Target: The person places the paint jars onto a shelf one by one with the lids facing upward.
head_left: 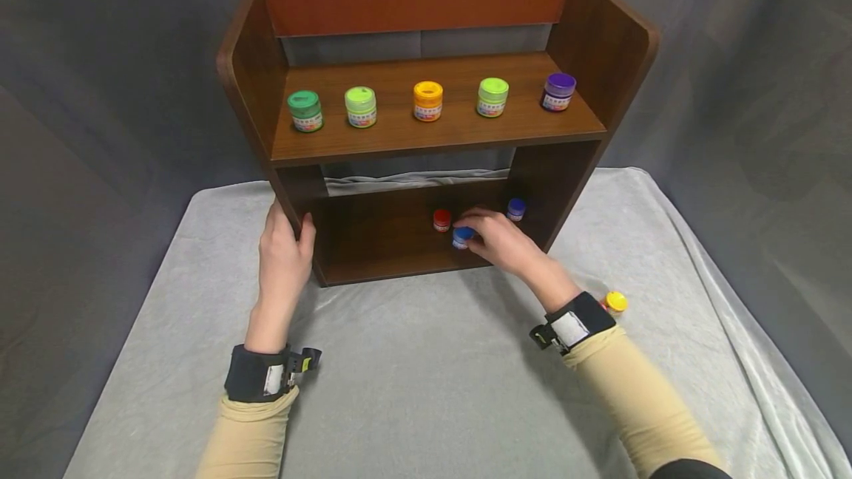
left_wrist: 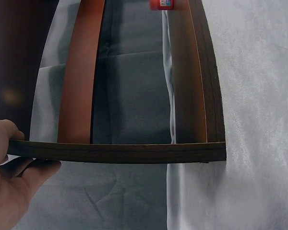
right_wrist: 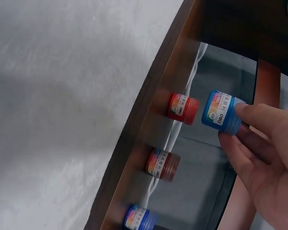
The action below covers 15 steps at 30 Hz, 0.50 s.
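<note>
My right hand (head_left: pixel 499 242) pinches a blue paint jar (head_left: pixel 462 237) by its lid between thumb and fingers. In the right wrist view, that jar hangs apart from the lower board of a dark wooden shelf (head_left: pixel 373 242). A red jar (right_wrist: pixel 183 109), a brown jar (right_wrist: pixel 162 164) and a darker blue jar (right_wrist: pixel 140 218) stand in a row on this board; the brown one is hidden behind my hand in the head view. My left hand (head_left: pixel 282 253) grips the shelf's left side panel (left_wrist: pixel 134 152), thumb on one face and fingers on the other.
Along the upper board stand several jars: a dark green (head_left: pixel 306 111), two light green, an orange (head_left: pixel 427 102) and a purple (head_left: pixel 558 92). A yellow-lidded jar (head_left: pixel 616 302) is on the grey cloth (head_left: pixel 413 390) by my right wrist, with something red partly hidden.
</note>
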Each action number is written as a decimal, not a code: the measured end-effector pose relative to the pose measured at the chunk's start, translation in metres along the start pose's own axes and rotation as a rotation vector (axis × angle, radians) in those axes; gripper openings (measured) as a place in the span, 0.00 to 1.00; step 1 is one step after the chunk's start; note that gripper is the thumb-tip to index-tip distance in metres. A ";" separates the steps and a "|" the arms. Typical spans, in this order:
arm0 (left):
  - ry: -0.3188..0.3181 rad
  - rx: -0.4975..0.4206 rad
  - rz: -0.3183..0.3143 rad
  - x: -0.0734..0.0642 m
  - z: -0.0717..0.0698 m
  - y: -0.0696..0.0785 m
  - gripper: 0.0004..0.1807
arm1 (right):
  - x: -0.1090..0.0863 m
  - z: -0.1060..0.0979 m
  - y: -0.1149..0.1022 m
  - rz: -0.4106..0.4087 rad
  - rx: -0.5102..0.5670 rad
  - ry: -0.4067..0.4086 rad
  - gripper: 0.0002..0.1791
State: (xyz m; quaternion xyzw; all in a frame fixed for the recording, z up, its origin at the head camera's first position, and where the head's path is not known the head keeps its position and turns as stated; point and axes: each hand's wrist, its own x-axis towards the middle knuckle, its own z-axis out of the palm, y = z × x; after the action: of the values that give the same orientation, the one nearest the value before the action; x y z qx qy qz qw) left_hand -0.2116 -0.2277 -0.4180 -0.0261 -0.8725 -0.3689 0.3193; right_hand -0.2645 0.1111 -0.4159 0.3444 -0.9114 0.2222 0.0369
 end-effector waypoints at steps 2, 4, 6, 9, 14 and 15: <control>0.003 0.002 0.003 0.000 0.000 0.000 0.25 | 0.002 0.002 -0.001 0.004 0.002 0.013 0.17; 0.005 -0.001 0.002 0.000 0.000 0.000 0.25 | 0.004 0.004 -0.001 0.004 -0.005 0.026 0.16; 0.002 -0.004 -0.002 0.000 0.000 0.001 0.25 | 0.006 0.006 -0.001 0.005 -0.011 0.034 0.16; -0.005 -0.007 -0.010 0.000 0.000 0.001 0.25 | 0.009 0.009 -0.002 0.012 -0.016 0.043 0.16; -0.005 -0.005 -0.005 0.000 0.000 0.002 0.25 | 0.012 0.014 -0.002 0.007 -0.020 0.077 0.16; -0.003 -0.004 -0.003 0.000 0.000 0.002 0.25 | 0.012 0.016 -0.002 0.002 -0.021 0.087 0.15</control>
State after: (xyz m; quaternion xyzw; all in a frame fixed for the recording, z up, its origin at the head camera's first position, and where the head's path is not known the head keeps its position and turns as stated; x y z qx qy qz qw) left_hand -0.2107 -0.2264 -0.4167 -0.0260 -0.8724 -0.3710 0.3173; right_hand -0.2715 0.0957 -0.4268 0.3332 -0.9115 0.2276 0.0800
